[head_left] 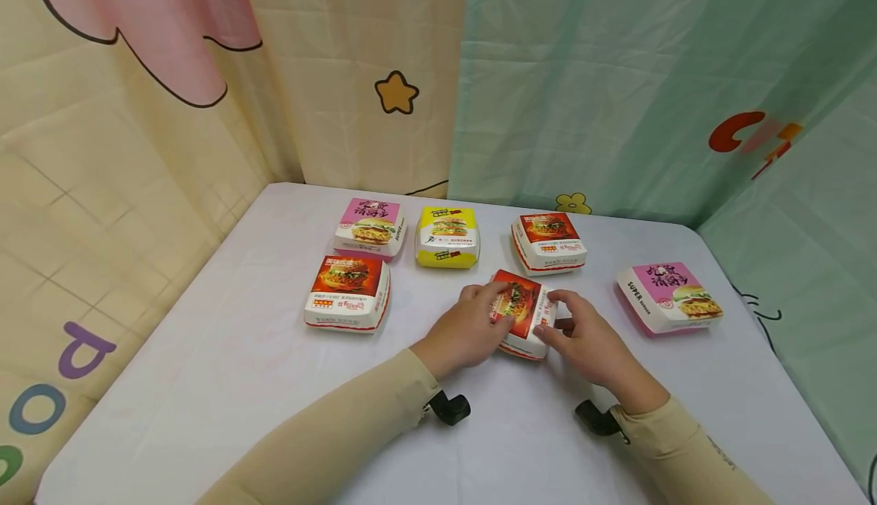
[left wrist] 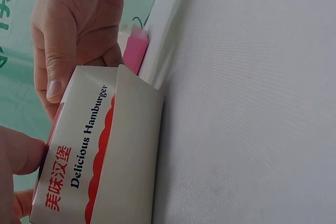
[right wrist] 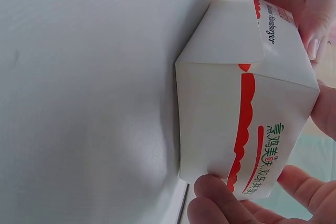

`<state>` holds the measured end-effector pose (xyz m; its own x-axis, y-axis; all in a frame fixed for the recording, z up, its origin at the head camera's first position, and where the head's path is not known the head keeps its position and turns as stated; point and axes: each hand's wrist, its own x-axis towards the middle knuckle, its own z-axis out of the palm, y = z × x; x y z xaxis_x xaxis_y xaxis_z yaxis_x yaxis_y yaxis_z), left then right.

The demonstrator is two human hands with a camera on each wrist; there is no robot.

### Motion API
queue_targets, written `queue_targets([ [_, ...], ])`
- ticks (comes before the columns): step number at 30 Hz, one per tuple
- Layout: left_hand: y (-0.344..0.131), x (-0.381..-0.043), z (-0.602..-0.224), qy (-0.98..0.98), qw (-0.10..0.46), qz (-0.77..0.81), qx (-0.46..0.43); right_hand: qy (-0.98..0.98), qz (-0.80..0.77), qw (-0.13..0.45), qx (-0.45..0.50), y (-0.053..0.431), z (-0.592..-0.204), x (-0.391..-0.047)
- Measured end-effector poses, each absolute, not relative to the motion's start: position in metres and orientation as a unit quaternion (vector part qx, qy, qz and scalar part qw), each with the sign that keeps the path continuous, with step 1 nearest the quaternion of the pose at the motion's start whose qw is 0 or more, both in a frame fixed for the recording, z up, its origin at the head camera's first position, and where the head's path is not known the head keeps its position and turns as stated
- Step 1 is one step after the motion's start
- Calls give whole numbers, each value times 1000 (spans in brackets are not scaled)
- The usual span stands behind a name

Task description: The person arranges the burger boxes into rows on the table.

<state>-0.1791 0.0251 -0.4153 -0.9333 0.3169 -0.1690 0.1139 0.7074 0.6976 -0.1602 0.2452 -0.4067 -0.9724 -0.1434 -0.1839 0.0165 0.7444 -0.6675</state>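
The left hand [head_left: 469, 330] and right hand [head_left: 582, 331] pinch opposite sides of a red burger box [head_left: 522, 313] resting mid-counter [head_left: 205, 383]. Squeezing too hard could likely crumple its thin card or pop the lid.

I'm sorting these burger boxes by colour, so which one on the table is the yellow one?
The yellow box in the middle of the back row, between a pink-topped box and a red-topped box. No other is yellow.

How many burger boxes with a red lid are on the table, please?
3. One red-lid box sits at the left front, one in the back row at the right, and one is held between both hands. None appears hidden.
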Motion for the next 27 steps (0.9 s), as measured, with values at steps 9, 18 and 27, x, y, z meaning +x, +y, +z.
queue_targets([
  [9,20,-179,-417,914,135,365,115,929,-351,114,-40,240,-407,-160],
  [18,17,-180,-417,916,132,361,114,932,-340,119,-33,236,-407,-161],
  [27,16,-180,-416,917,131,359,116,932,-340,120,-38,234,-408,-161],
])
